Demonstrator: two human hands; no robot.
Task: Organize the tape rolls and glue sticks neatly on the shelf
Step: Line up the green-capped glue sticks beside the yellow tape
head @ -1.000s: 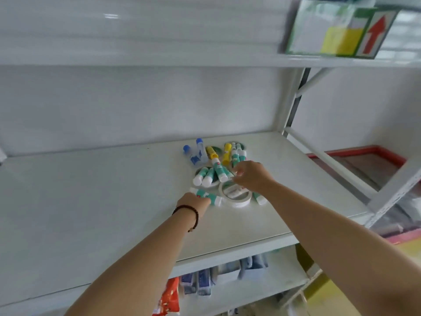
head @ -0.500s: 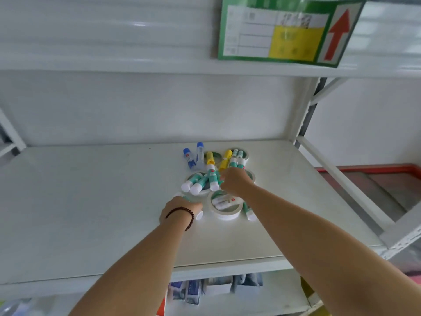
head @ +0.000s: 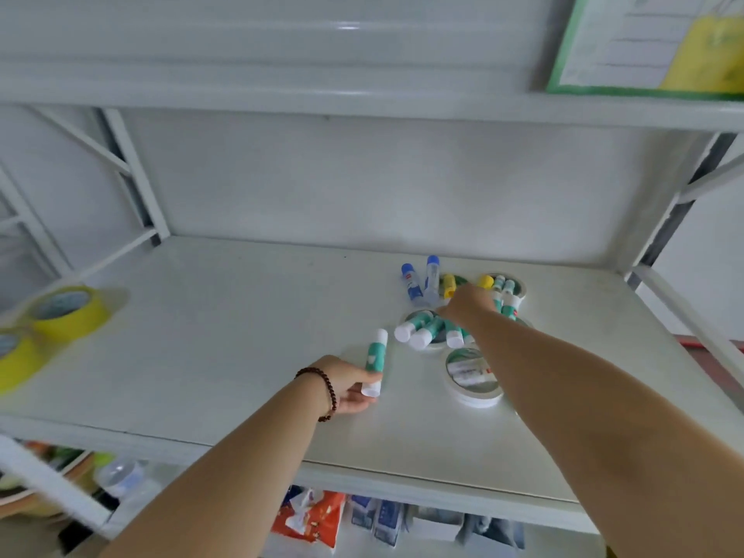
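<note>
Head view: a teal glue stick (head: 374, 362) is being pinched at its near end by the left hand (head: 349, 386), lying on the white shelf (head: 201, 336) at roughly 9 o'clock of the pile. Probably light, rigid, smooth plastic, so rolling is likely; mid-barrel looks best for grabbing. The right hand (head: 467, 306) is being pushed into the pile; its grip can't be told. A white tape roll (head: 474, 379) is lying flat at 6 o'clock.

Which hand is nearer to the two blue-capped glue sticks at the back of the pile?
Right. The right hand reaches into the pile just beside the blue-capped glue sticks; the left hand is nearer the shelf's front edge, holding a green glue stick.
</note>
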